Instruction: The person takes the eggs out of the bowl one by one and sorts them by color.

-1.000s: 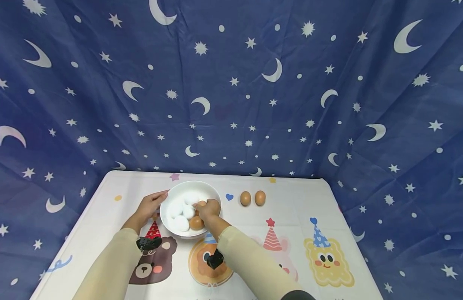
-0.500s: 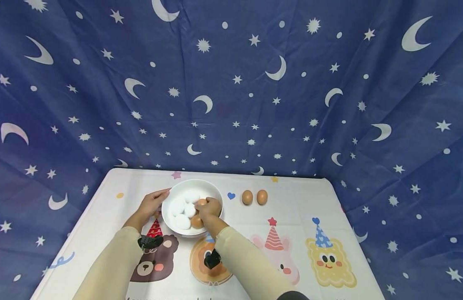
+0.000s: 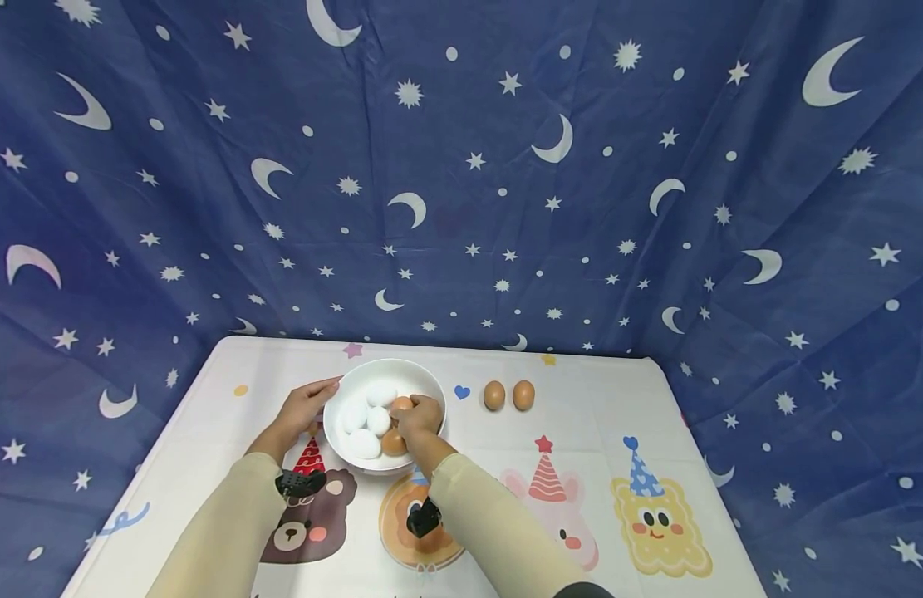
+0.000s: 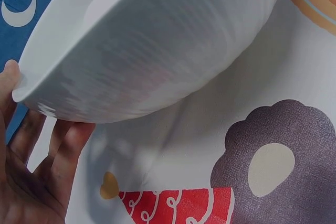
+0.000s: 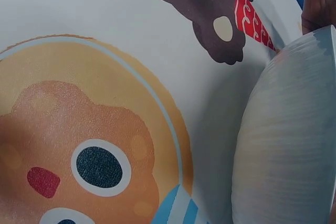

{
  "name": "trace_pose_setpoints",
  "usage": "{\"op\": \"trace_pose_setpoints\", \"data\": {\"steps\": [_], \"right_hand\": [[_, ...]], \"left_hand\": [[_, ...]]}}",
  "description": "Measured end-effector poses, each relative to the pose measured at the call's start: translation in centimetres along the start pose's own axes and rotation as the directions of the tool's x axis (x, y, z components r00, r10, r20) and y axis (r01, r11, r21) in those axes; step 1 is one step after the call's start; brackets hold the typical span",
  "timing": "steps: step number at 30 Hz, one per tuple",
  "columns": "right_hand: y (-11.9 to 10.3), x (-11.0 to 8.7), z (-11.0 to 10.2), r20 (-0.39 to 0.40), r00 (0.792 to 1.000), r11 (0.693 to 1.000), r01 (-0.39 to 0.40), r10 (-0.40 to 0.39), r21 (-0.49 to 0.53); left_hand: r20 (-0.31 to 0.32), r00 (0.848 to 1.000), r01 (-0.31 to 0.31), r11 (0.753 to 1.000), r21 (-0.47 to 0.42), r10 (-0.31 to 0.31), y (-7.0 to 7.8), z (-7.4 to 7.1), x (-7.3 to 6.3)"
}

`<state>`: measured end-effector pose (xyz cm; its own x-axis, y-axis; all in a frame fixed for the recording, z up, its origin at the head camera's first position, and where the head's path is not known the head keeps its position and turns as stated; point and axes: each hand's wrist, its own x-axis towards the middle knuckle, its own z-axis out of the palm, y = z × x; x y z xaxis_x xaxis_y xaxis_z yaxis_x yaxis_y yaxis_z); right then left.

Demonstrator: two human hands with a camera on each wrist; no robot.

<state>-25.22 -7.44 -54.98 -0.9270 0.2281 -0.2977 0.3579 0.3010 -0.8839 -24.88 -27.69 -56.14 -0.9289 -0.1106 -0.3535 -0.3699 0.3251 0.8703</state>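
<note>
A white bowl [image 3: 424, 378] stands on the table with several white eggs [image 3: 365, 443] in its left part. My left hand [image 3: 300, 411] holds its left rim; in the left wrist view the thumb is at the rim and the fingers [image 4: 68, 150] are under the side. My right hand [image 3: 422, 418] reaches into the right side of the bowl, its curled fingers round a brown egg [image 3: 402, 404], their tips partly hidden. Another brown egg [image 3: 394, 442] lies just below that hand. In the right wrist view the bowl's outer wall [image 5: 289, 140] hides the right fingers.
Two brown eggs [image 3: 494, 395] lie side by side on the table to the right of the bowl. A white tablecloth [image 3: 581, 399] with cartoon figures covers the table. Behind it hangs a dark blue curtain [image 3: 461, 208] with moons and stars.
The head view has shifted slightly. Both hands and the bowl keep nearly the same places, with the right hand still inside the bowl.
</note>
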Motion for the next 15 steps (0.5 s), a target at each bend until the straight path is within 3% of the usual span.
{"op": "trace_pose_setpoints", "data": {"steps": [15], "right_hand": [[0.21, 0.24, 0.01, -0.015, 0.998, 0.998, 0.061, -0.061, -0.017]], "left_hand": [[-0.003, 1.0, 0.002, 1.0, -0.01, -0.002, -0.09, 0.03, 0.16]]}}
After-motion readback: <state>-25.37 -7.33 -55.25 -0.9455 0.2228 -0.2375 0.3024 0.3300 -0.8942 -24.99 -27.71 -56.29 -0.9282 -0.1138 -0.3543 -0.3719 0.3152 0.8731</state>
